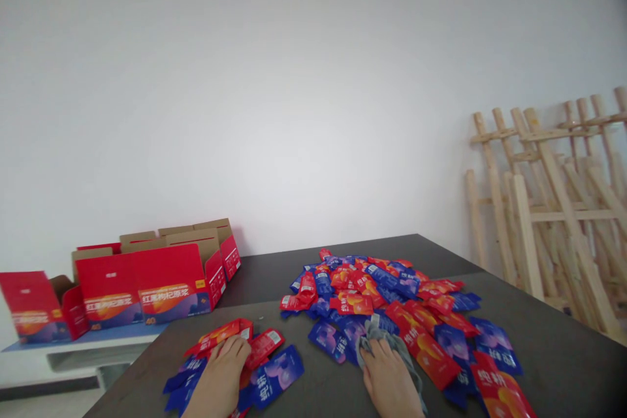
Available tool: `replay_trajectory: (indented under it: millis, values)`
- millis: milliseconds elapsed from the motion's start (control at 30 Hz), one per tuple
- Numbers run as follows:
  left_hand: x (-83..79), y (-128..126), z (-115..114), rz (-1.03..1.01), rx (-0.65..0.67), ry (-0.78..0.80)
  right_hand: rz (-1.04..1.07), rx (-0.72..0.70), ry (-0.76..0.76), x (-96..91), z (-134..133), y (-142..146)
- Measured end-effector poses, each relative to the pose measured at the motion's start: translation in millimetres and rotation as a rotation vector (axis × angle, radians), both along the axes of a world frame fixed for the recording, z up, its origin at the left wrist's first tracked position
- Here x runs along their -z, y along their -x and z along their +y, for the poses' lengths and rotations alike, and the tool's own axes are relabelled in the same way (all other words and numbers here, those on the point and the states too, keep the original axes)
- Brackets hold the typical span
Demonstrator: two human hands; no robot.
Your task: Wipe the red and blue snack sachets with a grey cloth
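Observation:
My left hand [221, 371] lies over a small group of red and blue sachets at the table's near left. Its fingers curl down onto a red sachet [219, 334], and the fingertips are partly hidden. Beside it are another red sachet [264, 347] and a blue sachet [278, 375]. My right hand [389, 380] is closed on a crumpled grey cloth [409, 360], pressed down at the near edge of a large sachet heap [355, 284]. Blue sachets [329, 339] lie just left of the cloth, and a long red sachet [431, 356] lies to its right.
Open red cartons [169, 284] stand in a row at the left, on a lower surface with a blue top [110, 333]. The dark table [274, 281] reaches back to a white wall [313, 111]. Wooden frames [548, 209] lean at the right beyond the table edge.

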State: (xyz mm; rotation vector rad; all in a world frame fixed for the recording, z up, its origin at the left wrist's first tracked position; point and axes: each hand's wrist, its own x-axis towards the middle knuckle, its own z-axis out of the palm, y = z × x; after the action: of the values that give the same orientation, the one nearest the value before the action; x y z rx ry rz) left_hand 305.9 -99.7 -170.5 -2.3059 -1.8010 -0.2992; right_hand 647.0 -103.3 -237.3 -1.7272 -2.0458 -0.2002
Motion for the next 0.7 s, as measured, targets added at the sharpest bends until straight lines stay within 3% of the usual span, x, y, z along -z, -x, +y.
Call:
replay_trajectory:
  millis: [67,267,367,467,567,633,700]
  values:
    - [0.9,-26.6,1.1,-0.016,0.048,-0.013,0.013,0.003,-0.009,-1.2,-1.2,0.5]
    - [17.8,-144.1,20.5,-0.048,0.386,0.049,0.038,0.002,-0.007,0.5,-1.1,-1.4]
    - [22.4,-176.4,36.1,-0.028,0.461,0.098,0.040,0.009,-0.017,4.8,1.9,-4.0]
    - [21.0,-182.3,45.9,0.047,0.494,0.115,0.036,-0.003,-0.009,8.0,5.0,-6.7]
    - [19.0,-168.5,46.0,0.109,0.514,0.084,0.043,-0.009,-0.004,9.0,6.3,-8.1]
    - [19.9,-155.5,42.7,0.031,0.528,0.058,0.066,-0.007,-0.013,8.6,6.1,-7.7]
    - [24.1,-146.4,40.2,-0.192,0.545,0.014,0.098,-0.010,-0.031,7.8,5.3,-6.7]
